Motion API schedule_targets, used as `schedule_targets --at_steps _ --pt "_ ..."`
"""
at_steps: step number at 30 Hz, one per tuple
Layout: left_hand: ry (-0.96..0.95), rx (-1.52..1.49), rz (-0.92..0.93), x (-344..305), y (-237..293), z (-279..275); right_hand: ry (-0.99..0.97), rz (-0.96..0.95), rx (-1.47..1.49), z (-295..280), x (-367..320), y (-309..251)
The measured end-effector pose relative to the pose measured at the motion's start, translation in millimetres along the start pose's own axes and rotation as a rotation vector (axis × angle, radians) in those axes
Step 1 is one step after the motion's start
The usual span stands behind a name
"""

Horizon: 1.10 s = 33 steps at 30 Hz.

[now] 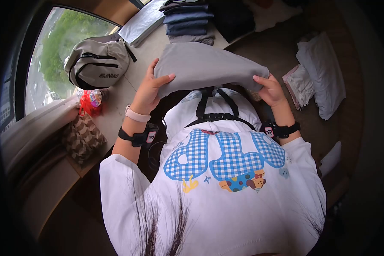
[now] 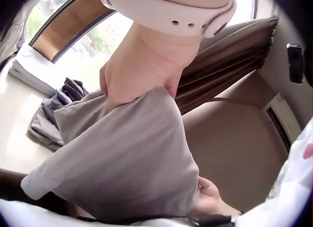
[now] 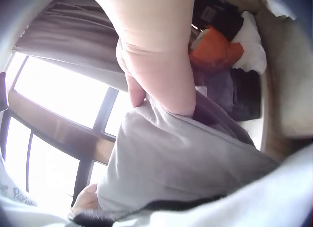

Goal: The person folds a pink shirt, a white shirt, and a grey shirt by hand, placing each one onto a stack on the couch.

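A folded grey garment (image 1: 207, 66) is held up in front of the person's chest, above the table edge. My left hand (image 1: 151, 87) grips its left end, thumb on top and fingers under the cloth. At the other end my right hand (image 1: 269, 88) pinches the right corner. In the left wrist view the grey garment (image 2: 127, 163) fills the middle, with the left hand (image 2: 139, 65) clutching its upper edge. The right wrist view shows the right hand (image 3: 156, 70) holding the same grey garment (image 3: 181, 158) from above.
A stack of folded dark clothes (image 1: 187, 21) lies at the table's far end, with a grey backpack (image 1: 98, 62) to the left by the window. A red-wrapped item (image 1: 89, 102) sits near the table edge. White cloths (image 1: 320, 72) lie on the right.
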<state>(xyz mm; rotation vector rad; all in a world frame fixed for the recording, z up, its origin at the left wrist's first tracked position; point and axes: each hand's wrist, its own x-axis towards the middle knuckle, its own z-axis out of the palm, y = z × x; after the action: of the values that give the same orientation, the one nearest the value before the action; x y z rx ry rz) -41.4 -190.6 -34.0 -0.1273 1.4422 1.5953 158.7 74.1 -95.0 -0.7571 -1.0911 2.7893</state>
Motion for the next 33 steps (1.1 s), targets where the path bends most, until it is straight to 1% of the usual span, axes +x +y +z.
schedule_targets --at_steps 1,2,5,7,8,9,10,11,13,16,19,20,21,23,24,25,26,27,29,31,33 --pt "-0.013 0.013 0.005 -9.0 0.2 1.2 0.006 -0.001 -0.024 1.5 -11.9 2.1" --pt "-0.053 -0.045 -0.013 -14.7 -5.4 -3.2 0.011 -0.001 -0.049 3.1 -25.8 5.3" --pt "0.02 -0.014 0.049 -46.3 -22.8 -0.5 0.019 -0.01 -0.165 8.8 -66.3 22.6" --pt "0.05 -0.025 -0.002 -66.5 -39.4 -3.6 0.004 0.106 -0.231 3.0 -92.6 34.9" --pt "0.052 -0.018 -0.054 -75.1 -48.3 -6.2 -0.006 0.19 -0.176 1.4 -104.9 38.4" --pt "0.099 -0.048 -0.137 -83.9 -53.4 -5.6 -0.017 0.274 -0.12 1.4 -116.4 42.7" --pt "0.132 -0.084 -0.188 -91.1 -61.9 -7.0 -0.009 0.281 -0.132 5.2 -125.5 46.9" --pt "0.169 -0.121 -0.243 -96.8 -69.0 -8.0 0.065 0.228 -0.238 14.3 -136.4 48.5" --pt "0.194 -0.1 -0.268 -100.1 -68.7 -6.9 0.093 0.246 -0.36 27.8 -142.6 43.9" --pt "0.198 -0.034 -0.276 -94.9 -71.9 -13.1 0.171 0.302 -0.15 17.7 -146.3 51.4" --pt "0.19 0.012 -0.255 -90.9 -75.6 -15.2 0.262 0.289 0.189 -1.9 -133.2 68.2" --pt "0.175 0.021 -0.252 -89.8 -76.0 -17.9 0.009 0.325 0.299 -26.1 -125.3 72.7" --pt "0.16 0.03 -0.249 -89.0 -76.8 -20.0 0.212 0.478 0.349 -16.3 -111.6 56.4" --pt "0.131 0.089 -0.203 -89.4 -80.7 -22.9 0.042 0.702 0.437 -56.1 -83.6 65.2" --pt "0.117 0.117 -0.18 -89.5 -81.5 -24.1 0.087 0.811 0.255 -68.5 -66.7 73.2" --pt "0.098 0.141 -0.194 -90.0 -80.6 -24.7 0.13 0.919 0.067 -77.1 -51.5 76.5" --pt "0.082 0.163 -0.207 -90.5 -78.4 -25.5 0.194 0.967 -0.128 -64.3 -34.7 72.1" --pt "0.068 0.185 -0.216 -90.0 -76.6 -27.1 0.153 0.988 -0.318 -74.1 -15.1 78.9" --pt "0.034 0.349 -0.189 -87.6 -76.7 -29.4 0.301 0.917 -0.53 -68.7 24.8 92.8" --pt "-0.02 0.509 -0.15 -85.7 -74.8 -28.3 0.354 0.791 -0.861 -53.5 64.3 112.2" --pt "-0.085 0.665 -0.098 -87.0 -69.1 -25.4 0.159 0.769 -0.779 -18.0 84.2 123.0"
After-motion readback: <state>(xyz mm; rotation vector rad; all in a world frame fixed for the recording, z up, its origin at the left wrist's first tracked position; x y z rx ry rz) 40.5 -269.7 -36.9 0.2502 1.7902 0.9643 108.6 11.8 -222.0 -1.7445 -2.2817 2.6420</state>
